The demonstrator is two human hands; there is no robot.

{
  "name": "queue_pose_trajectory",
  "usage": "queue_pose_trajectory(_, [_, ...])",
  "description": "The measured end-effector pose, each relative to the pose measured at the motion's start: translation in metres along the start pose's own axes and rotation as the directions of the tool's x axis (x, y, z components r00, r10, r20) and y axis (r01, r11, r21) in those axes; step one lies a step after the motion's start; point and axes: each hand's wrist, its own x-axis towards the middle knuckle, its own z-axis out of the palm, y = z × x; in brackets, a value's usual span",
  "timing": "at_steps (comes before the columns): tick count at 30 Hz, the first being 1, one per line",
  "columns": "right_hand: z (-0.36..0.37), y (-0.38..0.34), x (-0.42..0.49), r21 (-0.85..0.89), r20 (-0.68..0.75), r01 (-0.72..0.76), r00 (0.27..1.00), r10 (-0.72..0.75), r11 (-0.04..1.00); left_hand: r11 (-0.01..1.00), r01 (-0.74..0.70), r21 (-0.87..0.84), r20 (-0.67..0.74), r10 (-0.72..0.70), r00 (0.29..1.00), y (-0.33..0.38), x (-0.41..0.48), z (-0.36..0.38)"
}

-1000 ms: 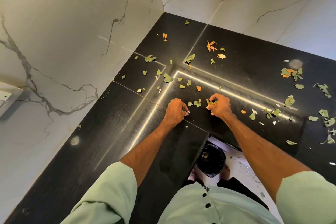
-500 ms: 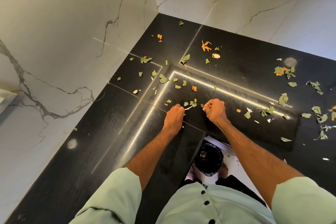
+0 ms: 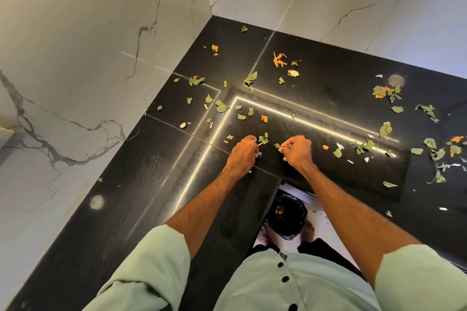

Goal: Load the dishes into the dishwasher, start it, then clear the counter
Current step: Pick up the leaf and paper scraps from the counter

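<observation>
Head view looks down on both hands working at the inner corner of the counter. The left hand's fingers (image 3: 253,147) are curled in tight, with almost no gap, and their tips pinch a pale sliver (image 3: 260,144). The sliver's long axis runs across toward the other hand, and its free end points right and slightly away from the person. Whether more lies hidden in the palm cannot be told. The right hand's fingers (image 3: 286,151) are curled just as narrowly and pinch a small bunch of scraps (image 3: 285,145), orange and green, which sticks out to the left toward the sliver. The left hand (image 3: 242,153) and the right hand (image 3: 298,151) sit near each other, knuckles up, low over the black counter (image 3: 156,184).

Loose green leaf pieces (image 3: 222,108) and orange bits (image 3: 279,59) are strewn over the stone ahead of the hands and well off to the right. The counter forms an L, one leg running toward the person along the left marble wall (image 3: 88,33) and the other leg running right along the far wall. Below the counter's inner edge, between the forearms, stands a bin (image 3: 290,206) with a black liner. Pale green sleeves (image 3: 151,272) are rolled above the elbows.
</observation>
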Motion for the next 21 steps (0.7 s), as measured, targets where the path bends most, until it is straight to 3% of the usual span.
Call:
queue_pose_trajectory(13, [-0.015,0.009,-0.025,0.202,-0.054,-0.109,0.991,0.122,0.973,0.992,0.004,0.128,0.006,-0.005,1.000,0.020,-0.002,-0.002])
queue_pose_trajectory(21, [-0.029,0.025,-0.052,0.326,-0.050,-0.120,0.988,0.144,0.938,0.979,0.179,-0.092,-0.022,-0.182,0.983,0.004,-0.017,0.012])
